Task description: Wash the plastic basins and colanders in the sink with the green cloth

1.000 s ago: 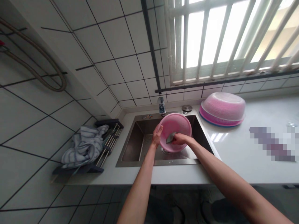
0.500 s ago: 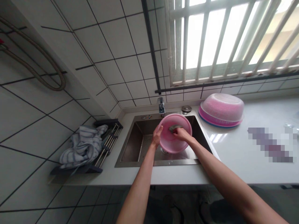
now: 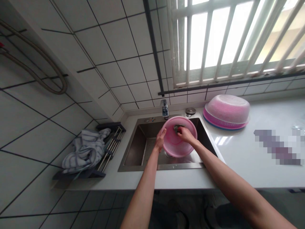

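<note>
Over the sink (image 3: 140, 167) I hold a round pink plastic colander (image 3: 172, 148), tilted so its inside faces me. My left hand (image 3: 160, 140) is closed on its left rim, thumb over the edge. Inside the bowl, my right hand (image 3: 186, 135) is closed around a crumpled grey-green cloth (image 3: 176, 127), pressed near the inner wall. Part of the cloth is hidden by my fingers. A chrome faucet (image 3: 164, 108) stands just behind the colander; no running water can be made out.
Upturned pink colanders or basins (image 3: 227, 111) are stacked on the counter (image 3: 235, 159) to the right. A round metal drain stopper (image 3: 190, 111) lies behind the sink. Striped towels (image 3: 85, 149) sit on a folding rack (image 3: 111, 149) at left. A barred window (image 3: 226, 41) is above.
My right hand has shifted slightly up and right inside the colander, and the cloth is more bunched. My left hand keeps the rim in about the same place.
</note>
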The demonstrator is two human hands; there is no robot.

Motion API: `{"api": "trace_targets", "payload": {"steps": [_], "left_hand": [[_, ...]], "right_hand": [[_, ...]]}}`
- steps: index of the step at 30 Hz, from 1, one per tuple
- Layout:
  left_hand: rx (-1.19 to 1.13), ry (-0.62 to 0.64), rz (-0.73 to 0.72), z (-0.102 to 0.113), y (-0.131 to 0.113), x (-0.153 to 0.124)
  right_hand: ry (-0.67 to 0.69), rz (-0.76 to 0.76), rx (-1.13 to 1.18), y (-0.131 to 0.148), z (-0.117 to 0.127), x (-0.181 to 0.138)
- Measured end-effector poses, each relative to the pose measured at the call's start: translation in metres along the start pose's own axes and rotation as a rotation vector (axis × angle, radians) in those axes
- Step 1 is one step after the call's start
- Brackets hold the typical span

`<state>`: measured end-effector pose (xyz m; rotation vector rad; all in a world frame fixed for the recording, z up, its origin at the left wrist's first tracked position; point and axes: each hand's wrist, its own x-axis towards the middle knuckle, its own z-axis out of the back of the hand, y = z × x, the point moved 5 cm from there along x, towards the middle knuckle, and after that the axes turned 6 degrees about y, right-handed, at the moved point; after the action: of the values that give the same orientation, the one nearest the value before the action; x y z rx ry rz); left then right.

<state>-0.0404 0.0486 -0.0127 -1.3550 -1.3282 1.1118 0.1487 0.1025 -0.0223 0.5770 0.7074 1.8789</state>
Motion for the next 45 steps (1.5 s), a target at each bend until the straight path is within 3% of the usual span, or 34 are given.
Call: {"api": "trace_targets", "payload": {"steps": [3, 5, 9, 12, 15, 19, 23, 25, 27, 29, 31, 35, 38, 41, 43, 45], "left_hand": [[-0.008, -0.03, 0.023, 0.003, 0.0, -0.001], [-0.028, -0.038, 0.05, 0.004, 0.001, -0.001], [-0.074, -0.049, 0.094, 0.001, 0.003, -0.001], [-0.095, -0.053, 0.067, 0.0, -0.001, -0.002], [-0.096, -0.093, 0.042, 0.002, -0.005, -0.003], [-0.08, -0.107, 0.048, 0.006, -0.004, -0.001], [-0.11, -0.075, 0.062, 0.005, -0.001, 0.0], [-0.096, -0.071, 0.057, 0.004, -0.002, -0.001], [-0.078, -0.068, 0.052, 0.002, -0.003, -0.002], [-0.064, -0.065, 0.05, 0.002, -0.003, -0.002], [-0.046, -0.06, 0.052, 0.001, 0.0, -0.001], [-0.011, -0.007, 0.086, -0.001, 0.008, -0.001], [-0.01, 0.04, 0.115, -0.003, 0.009, -0.001], [-0.013, -0.002, 0.058, 0.0, 0.001, -0.001], [-0.026, -0.077, 0.011, 0.006, -0.005, 0.0], [-0.05, -0.138, -0.014, 0.011, -0.006, 0.001]], "right_hand": [[0.22, 0.07, -0.038, 0.014, -0.016, -0.008], [0.297, 0.163, 0.012, 0.027, -0.022, -0.013], [0.142, 0.264, 0.071, 0.034, -0.011, -0.011], [0.015, 0.187, 0.018, 0.022, 0.001, -0.005], [0.074, 0.094, -0.049, 0.015, -0.001, -0.005], [0.255, 0.178, -0.025, 0.026, -0.015, -0.011], [0.092, 0.158, 0.02, 0.025, -0.003, -0.008], [0.087, 0.086, -0.013, 0.019, -0.002, -0.007], [0.197, 0.07, -0.047, 0.018, -0.011, -0.009], [0.329, 0.15, -0.036, 0.025, -0.026, -0.014], [0.376, 0.266, 0.017, 0.036, -0.037, -0.018], [0.155, 0.352, 0.095, 0.043, -0.031, -0.012], [0.012, 0.3, 0.116, 0.028, -0.012, -0.002], [-0.026, 0.144, 0.057, 0.007, -0.001, 0.003], [0.018, 0.03, -0.003, -0.002, -0.004, 0.002], [0.15, -0.003, -0.038, -0.002, -0.017, -0.003]]}}
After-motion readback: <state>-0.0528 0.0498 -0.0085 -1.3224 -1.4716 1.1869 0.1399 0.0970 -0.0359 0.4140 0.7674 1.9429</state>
